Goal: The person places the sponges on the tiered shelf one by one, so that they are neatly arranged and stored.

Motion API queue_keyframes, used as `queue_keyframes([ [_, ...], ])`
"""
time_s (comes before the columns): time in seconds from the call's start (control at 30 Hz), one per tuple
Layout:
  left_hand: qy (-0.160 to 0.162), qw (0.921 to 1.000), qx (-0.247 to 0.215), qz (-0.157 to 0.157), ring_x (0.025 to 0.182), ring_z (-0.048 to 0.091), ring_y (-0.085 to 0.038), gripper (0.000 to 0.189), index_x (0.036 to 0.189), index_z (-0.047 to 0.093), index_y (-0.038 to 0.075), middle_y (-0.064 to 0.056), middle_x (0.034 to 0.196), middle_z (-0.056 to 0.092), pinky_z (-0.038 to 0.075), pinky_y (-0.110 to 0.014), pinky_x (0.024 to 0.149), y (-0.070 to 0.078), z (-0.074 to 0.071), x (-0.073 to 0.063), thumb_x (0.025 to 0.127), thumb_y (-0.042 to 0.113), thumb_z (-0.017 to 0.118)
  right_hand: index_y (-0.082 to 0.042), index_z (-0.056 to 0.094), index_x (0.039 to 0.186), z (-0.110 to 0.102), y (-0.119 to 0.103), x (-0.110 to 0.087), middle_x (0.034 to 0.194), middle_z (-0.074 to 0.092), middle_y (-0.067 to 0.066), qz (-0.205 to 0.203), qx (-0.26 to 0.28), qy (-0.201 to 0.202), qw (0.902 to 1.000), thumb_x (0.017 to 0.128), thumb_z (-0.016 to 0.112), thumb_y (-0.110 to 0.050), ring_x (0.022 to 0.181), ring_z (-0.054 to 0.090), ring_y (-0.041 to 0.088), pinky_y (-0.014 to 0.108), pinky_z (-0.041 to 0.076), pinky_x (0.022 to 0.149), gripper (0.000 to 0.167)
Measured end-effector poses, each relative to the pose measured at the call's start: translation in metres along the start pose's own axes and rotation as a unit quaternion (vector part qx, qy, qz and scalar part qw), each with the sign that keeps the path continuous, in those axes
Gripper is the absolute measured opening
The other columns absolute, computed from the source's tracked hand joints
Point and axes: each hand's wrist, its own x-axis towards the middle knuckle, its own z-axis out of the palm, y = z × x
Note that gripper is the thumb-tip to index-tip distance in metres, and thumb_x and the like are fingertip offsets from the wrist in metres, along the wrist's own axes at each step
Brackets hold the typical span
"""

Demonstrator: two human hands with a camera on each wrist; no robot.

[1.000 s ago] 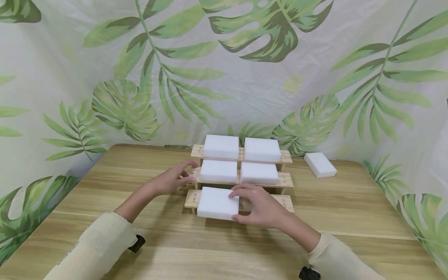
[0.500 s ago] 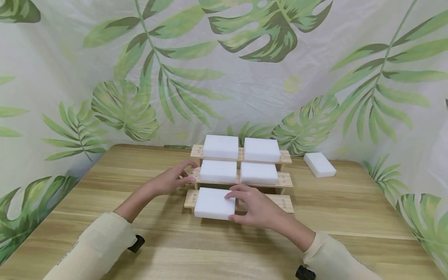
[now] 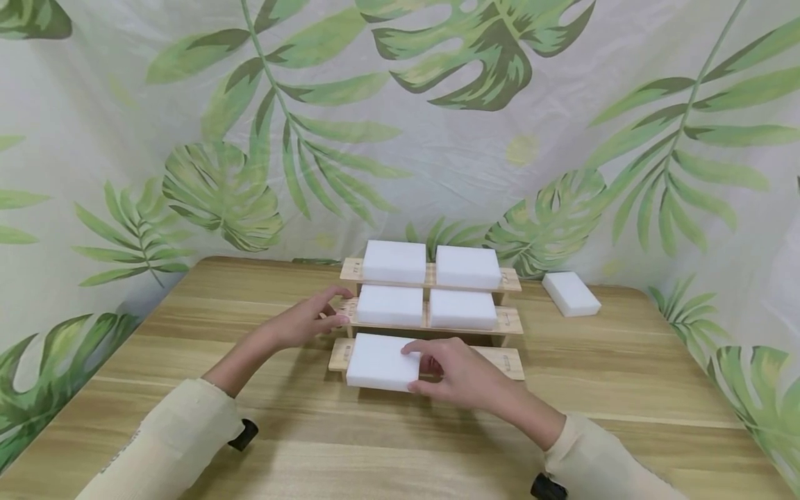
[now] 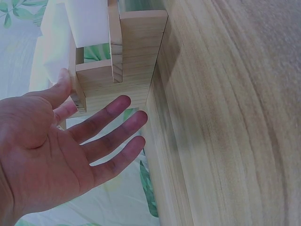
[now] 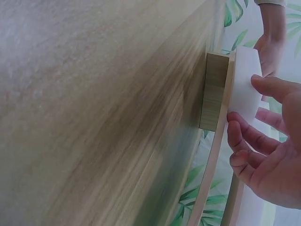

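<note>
A white sponge block [image 3: 380, 362] lies on the left part of the lowest step of a three-step wooden rack [image 3: 509, 362]. Its front edge juts past that step. My right hand [image 3: 465, 373] pinches the block's right end, thumb at the front corner and index finger on top; in the right wrist view the other fingers curl beside the shelf edge. My left hand [image 3: 298, 322] holds the left end of the middle step between thumb and index finger. The left wrist view shows that hand's [image 4: 51, 146] other three fingers spread away from the wood.
Two white blocks sit on the middle step, the left one [image 3: 390, 305] near my left hand. Two more stand on the top step, including a right one [image 3: 468, 267]. A loose block [image 3: 571, 294] lies at the table's [image 3: 600, 375] back right, before a leaf-patterned curtain [image 3: 462, 167].
The pinched block has shifted slightly left along the lowest step, my right hand moving with it. In the last half second this hand's fingers have bent a little more. My left hand stays put.
</note>
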Motion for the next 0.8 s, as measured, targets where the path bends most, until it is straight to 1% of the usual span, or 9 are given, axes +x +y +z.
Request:
queue_keyframes([
  [0.13,0.002,1.0,0.0,-0.003,0.102,0.066,-0.042,0.048,0.15,0.036,0.002,-0.028,0.114,0.065,0.054,-0.057,0.087,-0.001,-0.001,0.0,0.11,0.022,0.054,-0.007,0.067,0.129,0.001,0.003,0.004,0.079,0.063,-0.009,-0.008,0.018,0.01,0.9997,0.094,0.079,-0.018,0.072,0.057,0.008,0.023,0.048,0.07,0.038],
  [0.33,0.001,1.0,0.001,-0.007,0.103,0.066,-0.043,0.048,0.15,0.036,0.003,-0.026,0.114,0.066,0.053,-0.058,0.088,-0.003,0.0,0.001,0.11,0.022,0.054,-0.005,0.067,0.128,0.003,0.005,0.007,0.08,0.064,-0.007,-0.015,0.032,0.025,0.999,0.092,0.079,-0.013,0.073,0.061,0.008,0.023,0.053,0.071,0.039],
  [0.5,0.001,0.9999,0.002,-0.011,0.103,0.065,-0.042,0.048,0.15,0.037,0.005,-0.025,0.113,0.066,0.053,-0.058,0.087,-0.004,0.001,0.001,0.11,0.022,0.054,-0.003,0.068,0.128,0.003,0.006,0.01,0.08,0.064,-0.005,-0.014,0.03,0.032,0.9989,0.092,0.078,-0.011,0.072,0.061,0.013,0.022,0.052,0.068,0.038],
  [0.6,0.001,1.0,0.002,-0.006,0.102,0.065,-0.042,0.047,0.15,0.037,0.004,-0.027,0.114,0.065,0.053,-0.058,0.087,-0.005,0.0,0.001,0.11,0.023,0.054,-0.002,0.068,0.128,0.003,0.006,0.012,0.08,0.064,-0.004,-0.011,0.023,0.037,0.999,0.093,0.078,-0.01,0.071,0.061,0.013,0.022,0.051,0.067,0.038],
  [0.8,-0.002,1.0,0.0,-0.007,0.103,0.065,-0.042,0.047,0.15,0.036,0.004,-0.029,0.116,0.065,0.053,-0.059,0.089,-0.004,0.0,0.001,0.11,0.022,0.054,-0.002,0.069,0.126,0.004,0.007,0.015,0.08,0.064,-0.005,-0.003,0.018,0.047,0.9987,0.093,0.078,-0.009,0.07,0.06,0.009,0.022,0.052,0.067,0.035],
])
